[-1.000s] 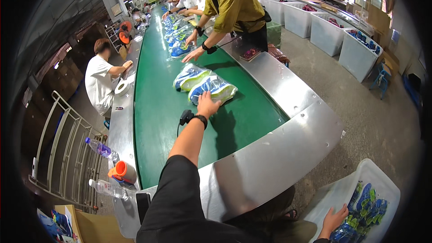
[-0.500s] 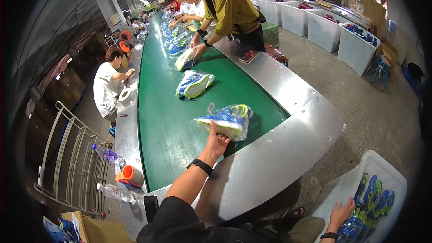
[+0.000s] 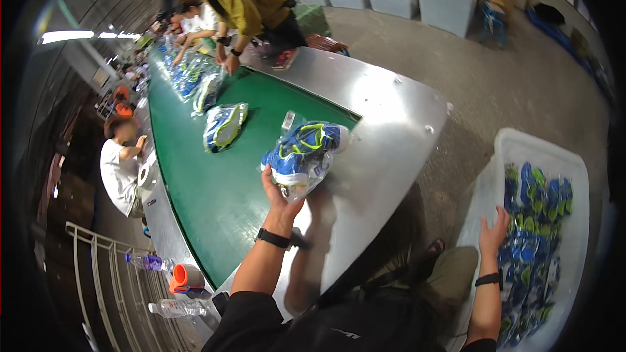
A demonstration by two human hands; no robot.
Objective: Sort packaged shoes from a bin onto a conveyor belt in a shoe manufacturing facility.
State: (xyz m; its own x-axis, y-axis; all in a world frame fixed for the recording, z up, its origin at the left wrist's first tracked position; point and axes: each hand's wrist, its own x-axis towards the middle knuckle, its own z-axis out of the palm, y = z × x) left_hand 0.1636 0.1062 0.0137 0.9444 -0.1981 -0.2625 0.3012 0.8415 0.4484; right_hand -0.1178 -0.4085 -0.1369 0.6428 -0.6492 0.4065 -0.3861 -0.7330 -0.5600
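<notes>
My left hand (image 3: 282, 201) grips a clear bag of blue, white and lime-green sneakers (image 3: 303, 153) by its near end. The bag is lifted over the near end of the green conveyor belt (image 3: 202, 202), beside its metal edge, and a small white label sticks up from it. Fingers apart and holding nothing, my right hand (image 3: 493, 231) is at the left side of a white plastic bin (image 3: 576, 241). Inside that bin lie several bagged blue and green sneakers (image 3: 531, 234). Another bagged sneaker (image 3: 225, 126) lies farther up the belt.
Across the belt a person in a mustard shirt (image 3: 244, 0) handles bagged shoes; a person in white (image 3: 119, 169) is at the left edge. Bottles (image 3: 176, 308) and an orange cup (image 3: 188, 276) stand on the left metal ledge. White bins (image 3: 447, 3) line the far right.
My left hand has raised and turned the bagged sneakers, whose laced upper now shows. The view has swung right, bringing more of the bin into sight. My right hand stays by the bin.
</notes>
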